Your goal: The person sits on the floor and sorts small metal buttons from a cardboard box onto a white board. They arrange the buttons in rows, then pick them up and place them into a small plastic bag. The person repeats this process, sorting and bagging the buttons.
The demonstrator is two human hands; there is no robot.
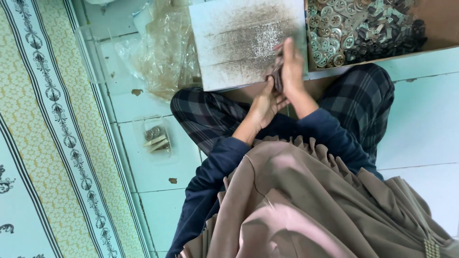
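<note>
My left hand (264, 102) and my right hand (291, 67) press together around a small dark bundle of metal pieces (277, 71), held at the near edge of a dusty white board (244, 38). The bundle is mostly hidden between the palms. I sit cross-legged in dark plaid trousers (205, 117), with navy sleeves and a beige pleated cloth across my lap. A cardboard box (440, 24) at the upper right holds many small round metal wheels and flat metal pieces (354, 28).
A heap of crumpled clear plastic bags (165, 52) lies left of the board. A small clear bag with a few metal pieces (155, 137) rests on the light green tile floor. A patterned mat (52, 143) runs along the left side.
</note>
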